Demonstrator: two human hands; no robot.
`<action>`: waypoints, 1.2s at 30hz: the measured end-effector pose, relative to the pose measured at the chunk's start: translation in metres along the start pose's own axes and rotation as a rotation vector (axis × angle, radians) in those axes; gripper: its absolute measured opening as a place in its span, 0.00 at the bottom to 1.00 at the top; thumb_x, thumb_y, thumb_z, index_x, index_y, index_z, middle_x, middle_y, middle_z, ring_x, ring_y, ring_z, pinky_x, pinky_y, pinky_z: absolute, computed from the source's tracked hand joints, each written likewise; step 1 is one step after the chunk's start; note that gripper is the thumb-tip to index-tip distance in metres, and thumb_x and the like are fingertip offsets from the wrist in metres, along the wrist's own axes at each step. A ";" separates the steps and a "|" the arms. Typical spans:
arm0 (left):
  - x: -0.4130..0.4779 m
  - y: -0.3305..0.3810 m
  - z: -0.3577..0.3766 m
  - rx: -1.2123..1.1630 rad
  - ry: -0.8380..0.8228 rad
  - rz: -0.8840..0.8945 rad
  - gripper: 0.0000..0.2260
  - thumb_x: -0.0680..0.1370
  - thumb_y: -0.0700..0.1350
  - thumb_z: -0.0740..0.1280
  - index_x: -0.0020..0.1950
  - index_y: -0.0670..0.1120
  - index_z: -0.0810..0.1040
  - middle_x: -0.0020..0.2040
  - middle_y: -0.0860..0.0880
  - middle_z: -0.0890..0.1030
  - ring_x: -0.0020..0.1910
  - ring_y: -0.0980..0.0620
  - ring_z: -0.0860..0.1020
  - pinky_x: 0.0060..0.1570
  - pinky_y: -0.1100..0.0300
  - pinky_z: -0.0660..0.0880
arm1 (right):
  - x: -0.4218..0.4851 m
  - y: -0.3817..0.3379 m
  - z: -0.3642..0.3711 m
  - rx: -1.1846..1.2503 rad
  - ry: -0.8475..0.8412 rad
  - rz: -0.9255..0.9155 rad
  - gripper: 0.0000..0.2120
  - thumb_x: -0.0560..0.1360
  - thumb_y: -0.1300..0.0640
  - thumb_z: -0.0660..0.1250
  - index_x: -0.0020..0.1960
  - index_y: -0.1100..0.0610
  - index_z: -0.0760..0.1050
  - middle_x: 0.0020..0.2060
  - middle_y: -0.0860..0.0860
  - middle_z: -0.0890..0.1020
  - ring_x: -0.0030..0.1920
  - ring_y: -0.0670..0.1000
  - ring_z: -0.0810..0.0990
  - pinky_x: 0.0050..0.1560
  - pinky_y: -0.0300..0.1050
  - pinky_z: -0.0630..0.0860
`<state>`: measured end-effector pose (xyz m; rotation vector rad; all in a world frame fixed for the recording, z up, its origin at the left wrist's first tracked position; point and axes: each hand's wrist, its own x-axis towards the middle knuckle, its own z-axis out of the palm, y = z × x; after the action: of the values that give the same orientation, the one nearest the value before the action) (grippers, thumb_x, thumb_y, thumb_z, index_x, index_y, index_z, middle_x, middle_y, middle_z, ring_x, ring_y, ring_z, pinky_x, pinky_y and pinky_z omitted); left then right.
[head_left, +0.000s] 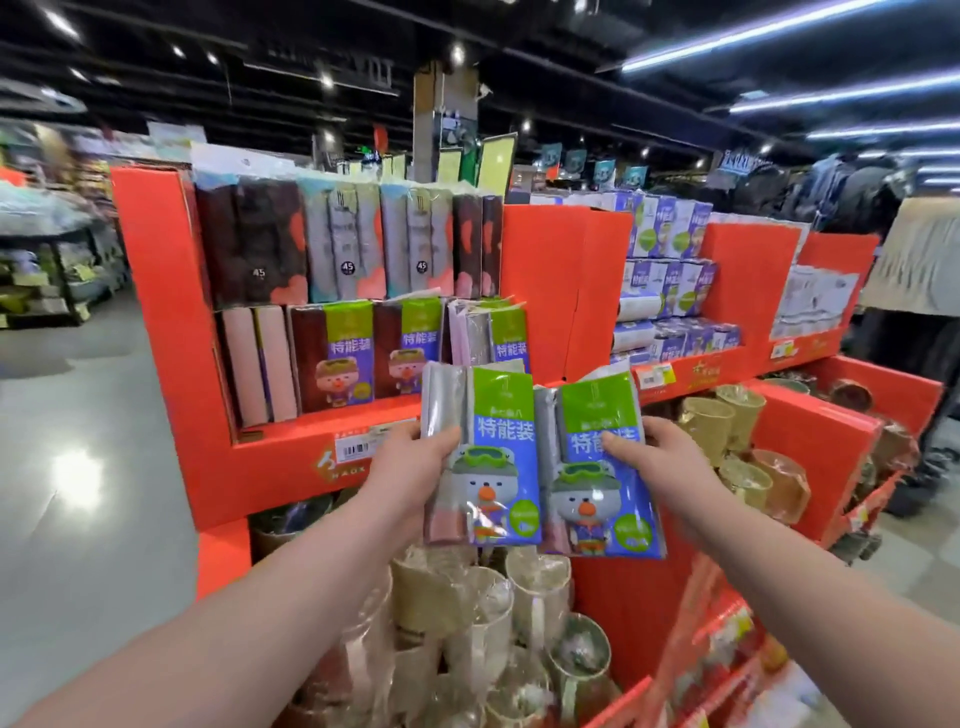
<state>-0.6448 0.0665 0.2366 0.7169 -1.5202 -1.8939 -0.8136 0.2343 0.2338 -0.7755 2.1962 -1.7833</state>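
1. Two flat, rectangular packs in glossy plastic film are held upright, just beside each other, in front of a display. These are the left pack (483, 457) and the right pack (602, 467).
2. Each pack is printed with a green top, a blue panel and a cartoon figure.
3. The left pack is gripped at its left edge by the left hand (410, 457), thumb laid across the front.
4. The right pack is gripped at its right edge by the right hand (660, 447), thumb pressed on the blue panel.
5. Behind, similar packs (343, 353) are stood in rows on a red cardboard shelf (171, 312).
6. Below, round cups (498, 613) wrapped in crinkled clear film are crowded together.
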 end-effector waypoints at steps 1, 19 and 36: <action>0.005 0.002 -0.003 -0.022 0.014 0.017 0.08 0.77 0.40 0.66 0.54 0.40 0.78 0.44 0.40 0.84 0.40 0.42 0.83 0.42 0.45 0.81 | 0.009 -0.005 0.004 -0.004 -0.005 -0.012 0.18 0.66 0.51 0.75 0.52 0.59 0.79 0.47 0.56 0.85 0.45 0.56 0.84 0.50 0.55 0.80; 0.048 0.046 -0.047 -0.113 0.328 0.231 0.06 0.79 0.40 0.63 0.53 0.39 0.77 0.43 0.41 0.84 0.34 0.46 0.83 0.35 0.50 0.81 | 0.184 -0.082 0.058 0.037 -0.159 -0.357 0.34 0.58 0.42 0.71 0.60 0.58 0.75 0.53 0.55 0.83 0.52 0.56 0.82 0.56 0.58 0.78; 0.080 0.041 -0.010 -0.118 0.518 0.258 0.03 0.79 0.38 0.64 0.51 0.40 0.75 0.41 0.42 0.81 0.33 0.48 0.80 0.25 0.61 0.77 | 0.227 -0.043 0.086 -0.488 -0.384 -0.167 0.16 0.74 0.63 0.67 0.60 0.61 0.71 0.53 0.55 0.79 0.52 0.55 0.78 0.46 0.42 0.71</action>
<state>-0.6868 -0.0060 0.2713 0.8321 -1.1036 -1.4478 -0.9524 0.0385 0.2909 -1.3092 2.3590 -1.0298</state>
